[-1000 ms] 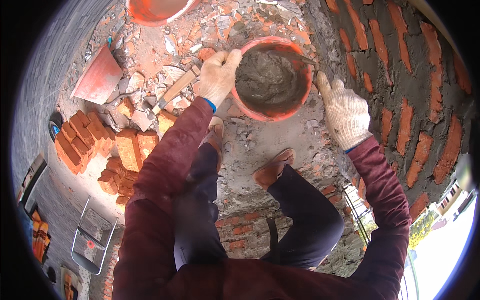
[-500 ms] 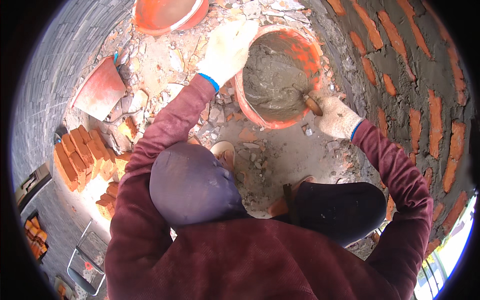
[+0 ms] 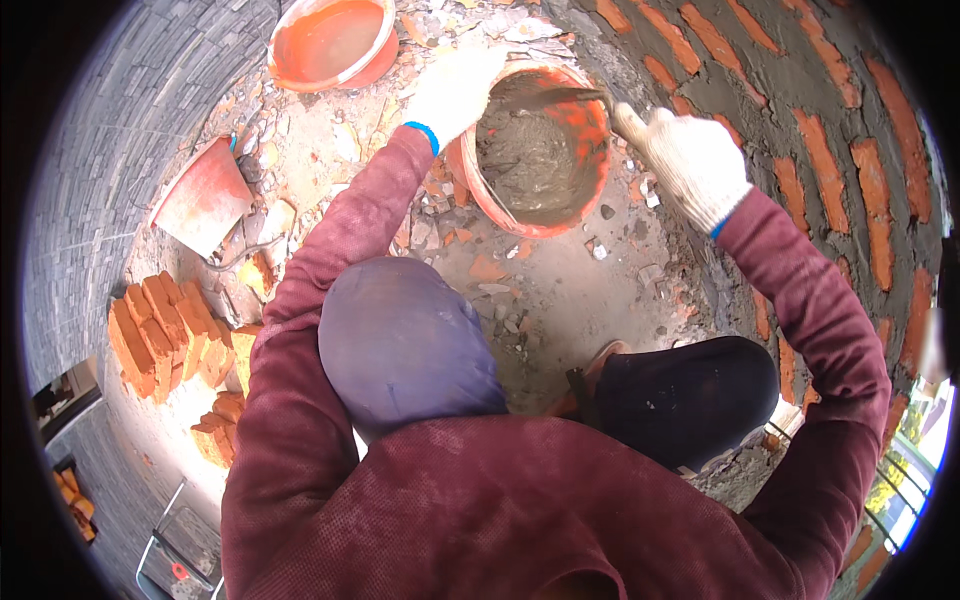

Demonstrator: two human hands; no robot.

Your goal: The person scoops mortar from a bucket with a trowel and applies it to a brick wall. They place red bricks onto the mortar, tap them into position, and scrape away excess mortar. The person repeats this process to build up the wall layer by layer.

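An orange bucket stands on the rubble-strewn ground ahead of me, with grey wet mortar inside. My left hand, in a white knit glove with a blue cuff, grips the bucket's left far rim; glare washes out its fingers. My right hand, gloved the same way, is closed round the handle of a trowel. The trowel's blade reaches leftward over the far part of the bucket, above the mortar. The hand itself is beyond the right rim, close to the brick wall.
A brick wall with mortar-smeared joints rises on the right. An orange basin of cloudy liquid sits far left, nearer a tipped reddish bucket. Stacked orange bricks lie at left. Broken rubble covers the ground.
My right hand has risen away from me, lifting the trowel from the mortar at the near right side to the bucket's far side. My left hand stays at the rim.
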